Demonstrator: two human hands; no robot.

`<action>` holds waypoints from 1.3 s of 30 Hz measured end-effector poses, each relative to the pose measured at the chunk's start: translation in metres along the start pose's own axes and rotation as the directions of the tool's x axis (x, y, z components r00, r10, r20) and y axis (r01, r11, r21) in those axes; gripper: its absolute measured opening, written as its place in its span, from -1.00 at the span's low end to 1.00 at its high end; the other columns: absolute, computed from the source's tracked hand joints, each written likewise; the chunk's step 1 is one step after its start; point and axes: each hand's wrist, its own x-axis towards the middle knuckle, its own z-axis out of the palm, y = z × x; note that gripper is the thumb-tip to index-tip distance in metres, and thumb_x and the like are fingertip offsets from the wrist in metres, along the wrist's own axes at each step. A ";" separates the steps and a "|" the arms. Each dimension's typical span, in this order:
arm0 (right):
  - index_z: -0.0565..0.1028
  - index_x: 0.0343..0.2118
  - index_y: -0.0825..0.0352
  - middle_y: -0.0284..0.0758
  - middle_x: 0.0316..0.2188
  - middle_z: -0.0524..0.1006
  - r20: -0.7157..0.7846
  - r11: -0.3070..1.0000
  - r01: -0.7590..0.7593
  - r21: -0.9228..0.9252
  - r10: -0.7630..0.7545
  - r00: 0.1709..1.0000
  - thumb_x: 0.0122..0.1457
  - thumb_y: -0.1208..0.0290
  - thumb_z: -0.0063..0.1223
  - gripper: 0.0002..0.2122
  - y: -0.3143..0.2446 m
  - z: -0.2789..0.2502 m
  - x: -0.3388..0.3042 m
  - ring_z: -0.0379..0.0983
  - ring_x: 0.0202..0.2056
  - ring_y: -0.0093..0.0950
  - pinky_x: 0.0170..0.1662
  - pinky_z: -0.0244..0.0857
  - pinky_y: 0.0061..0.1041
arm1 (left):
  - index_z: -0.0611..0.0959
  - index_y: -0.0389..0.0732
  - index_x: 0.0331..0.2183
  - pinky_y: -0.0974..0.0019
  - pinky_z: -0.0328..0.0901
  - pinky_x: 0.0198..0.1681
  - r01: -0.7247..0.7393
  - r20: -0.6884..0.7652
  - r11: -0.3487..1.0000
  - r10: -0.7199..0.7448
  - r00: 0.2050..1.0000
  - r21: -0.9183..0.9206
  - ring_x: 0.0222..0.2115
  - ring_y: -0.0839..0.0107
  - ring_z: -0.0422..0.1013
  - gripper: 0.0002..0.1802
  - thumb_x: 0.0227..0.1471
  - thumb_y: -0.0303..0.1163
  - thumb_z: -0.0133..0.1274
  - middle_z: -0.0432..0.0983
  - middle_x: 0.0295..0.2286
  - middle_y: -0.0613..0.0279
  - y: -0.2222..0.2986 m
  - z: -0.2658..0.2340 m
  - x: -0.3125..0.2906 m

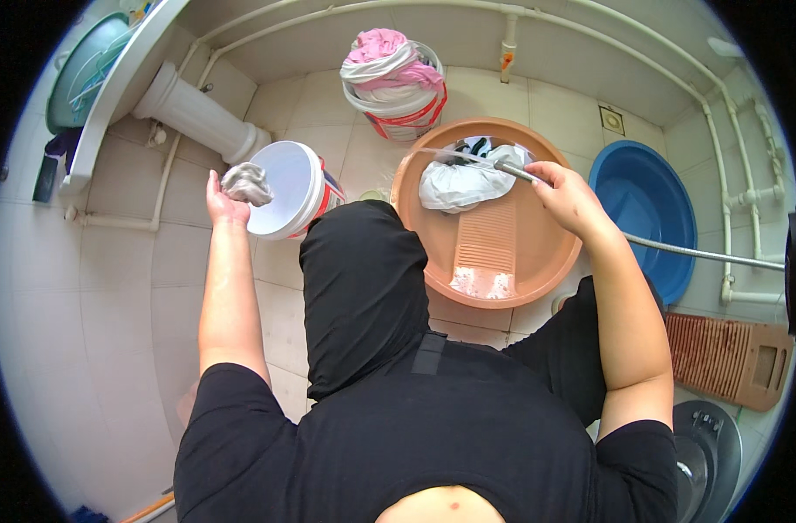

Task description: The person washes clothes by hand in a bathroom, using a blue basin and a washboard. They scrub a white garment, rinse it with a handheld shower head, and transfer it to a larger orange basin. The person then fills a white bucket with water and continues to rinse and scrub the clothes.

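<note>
My left hand is raised at the left rim of a white bucket, its palm turned up. A crumpled grey-and-white cloth sits at its fingers, which it partly hides; the cloth is slightly blurred. My right hand grips the end of a metal hose over a large orange basin. A thin stream of water shoots leftward from the hose end. Inside the basin a white cloth bundle, with some dark cloth behind it, lies at the top of a ridged washboard slope.
Pink and white laundry heaps over another bucket at the back. A blue basin leans at the right, near a brown washboard. White pipes line the walls. A pedestal stands left; a floor drain lies back right.
</note>
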 end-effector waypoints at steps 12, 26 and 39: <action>0.48 -0.24 0.24 -0.20 -0.31 0.50 -0.230 0.885 -0.243 -0.398 0.160 0.960 0.03 0.38 -0.23 -0.73 0.025 -0.046 -0.033 0.42 -0.25 -0.26 -0.18 0.28 -0.35 | 0.40 -0.14 -0.06 0.14 -0.01 0.06 0.243 0.660 0.918 -0.396 0.638 0.315 -0.01 0.27 0.16 -0.56 0.06 -0.13 -0.20 0.28 -0.03 0.16 -0.013 0.166 -0.154; 0.48 -0.21 0.20 -0.23 -0.29 0.50 -0.145 0.810 -0.358 -0.464 0.329 0.933 0.04 0.37 -0.23 -0.72 0.038 -0.045 -0.035 0.42 -0.22 -0.29 -0.17 0.28 -0.37 | 0.37 -0.20 -0.11 0.11 0.09 0.00 0.477 0.461 0.718 -0.694 0.554 0.508 -0.09 0.20 0.21 -0.59 0.04 -0.18 -0.18 0.28 -0.09 0.13 -0.131 0.180 -0.188; 0.48 -0.19 0.17 -0.25 -0.26 0.50 0.013 0.758 -0.349 -0.552 0.426 0.905 0.03 0.34 -0.20 -0.71 0.032 -0.032 -0.024 0.41 -0.19 -0.31 -0.16 0.29 -0.39 | 0.43 -0.23 -0.17 0.21 0.13 -0.03 0.531 0.456 0.680 -0.733 0.505 0.506 -0.14 0.24 0.25 -0.64 0.03 -0.22 -0.12 0.35 -0.15 0.07 -0.151 0.188 -0.196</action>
